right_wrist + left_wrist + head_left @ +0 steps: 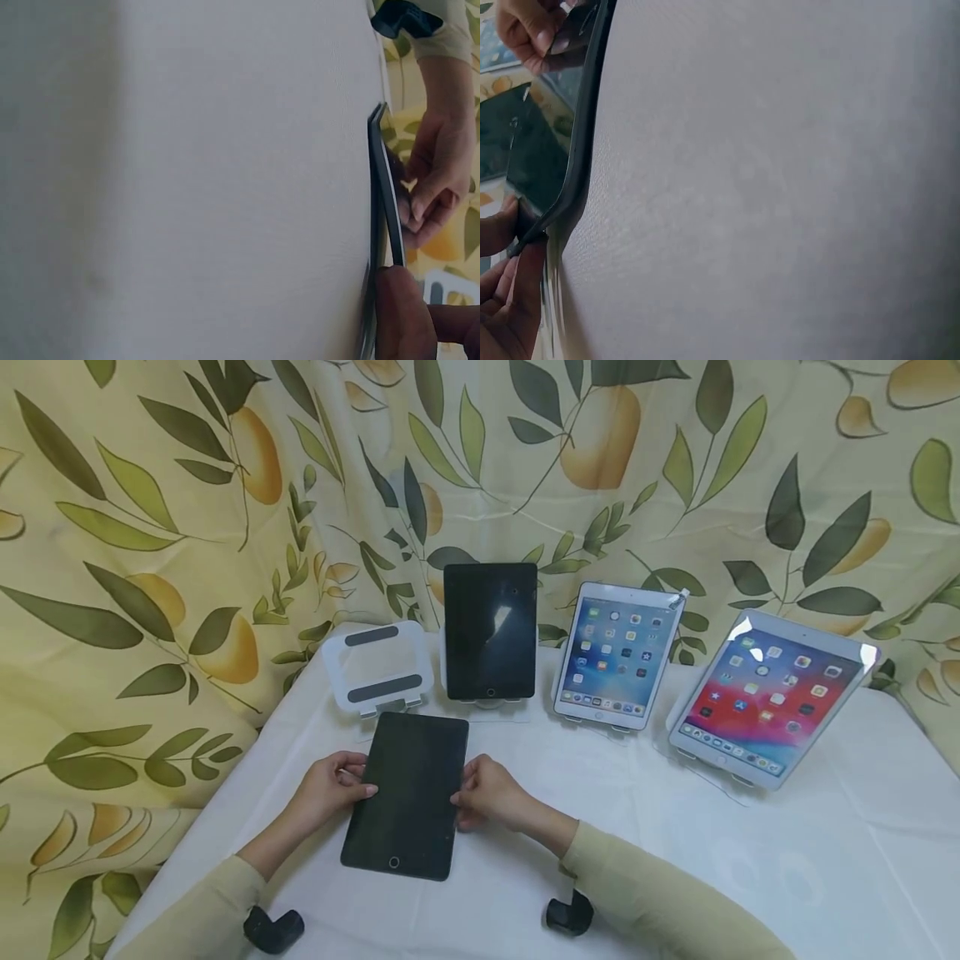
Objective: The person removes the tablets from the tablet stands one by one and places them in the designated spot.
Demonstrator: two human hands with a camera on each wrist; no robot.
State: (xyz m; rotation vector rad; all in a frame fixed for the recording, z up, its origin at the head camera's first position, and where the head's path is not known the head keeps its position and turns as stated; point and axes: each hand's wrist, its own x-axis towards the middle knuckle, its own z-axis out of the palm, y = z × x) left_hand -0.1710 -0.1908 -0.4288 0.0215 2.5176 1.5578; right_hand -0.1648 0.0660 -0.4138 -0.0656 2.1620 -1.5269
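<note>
A black tablet [408,797] with a dark screen and a round home button at its near end is tilted slightly over the white table. My left hand [326,789] pinches its left edge, thumb on the screen side. On the opposite edge, my right hand [491,793] grips with thumb and fingers. The left wrist view has the left hand's fingers [526,281] on the tablet's rim. In the right wrist view, the right thumb [401,311] lies along the thin tablet edge [386,187]. Just beyond the tablet is a white stand [384,689] with two dark strips.
Behind stand a second black tablet [491,631] and two white-framed tablets, one with a blue screen [615,652], one with a red and blue screen [768,693]. All lean on stands. White cloth [525,885] covers the table; a leaf-patterned curtain [480,518] hangs behind.
</note>
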